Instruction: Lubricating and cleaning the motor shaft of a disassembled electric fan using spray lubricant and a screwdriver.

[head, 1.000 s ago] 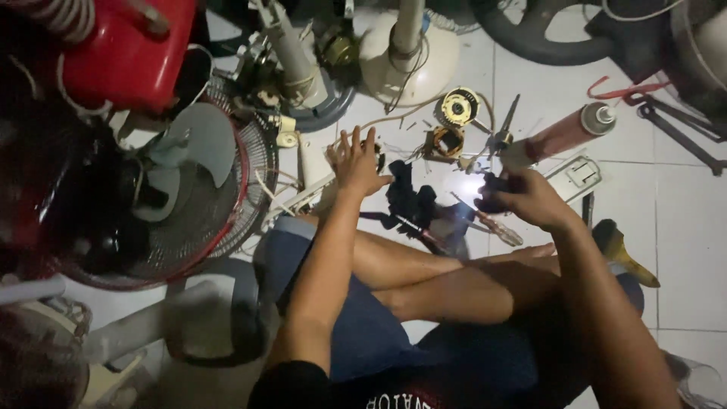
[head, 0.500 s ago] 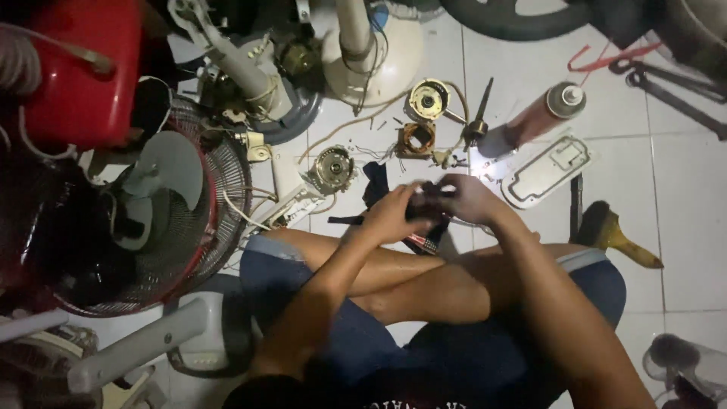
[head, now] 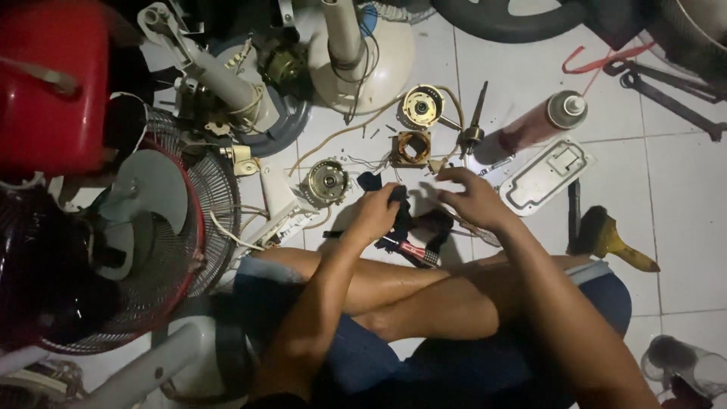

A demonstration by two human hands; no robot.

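Note:
I sit cross-legged on a white tiled floor. My left hand [head: 375, 216] is closed on a dark rag [head: 400, 208] just past my knees. My right hand [head: 473, 201] hovers right of the rag with its fingers curled and apart, and I see nothing in it. More dark cloth [head: 438, 226] and a red-handled screwdriver [head: 413, 248] lie under the hands. Beyond them lie fan motor parts: a copper-wound stator [head: 413, 148], a round end cover [head: 422, 106], a second round housing [head: 326, 182] and a rotor on its shaft [head: 475, 125].
A spray can [head: 539, 125] and a white cover plate [head: 545, 178] lie to the right, with a yellow-handled brush [head: 615, 241] nearer me. A red-guarded fan [head: 155, 250] fills the left. A white fan base [head: 379, 57], loose wires and a tyre [head: 515, 21] are at the far side.
My left hand drew back from the floor parts and took hold of the dark rag. The right hand joined it there, then moved slightly away to the right.

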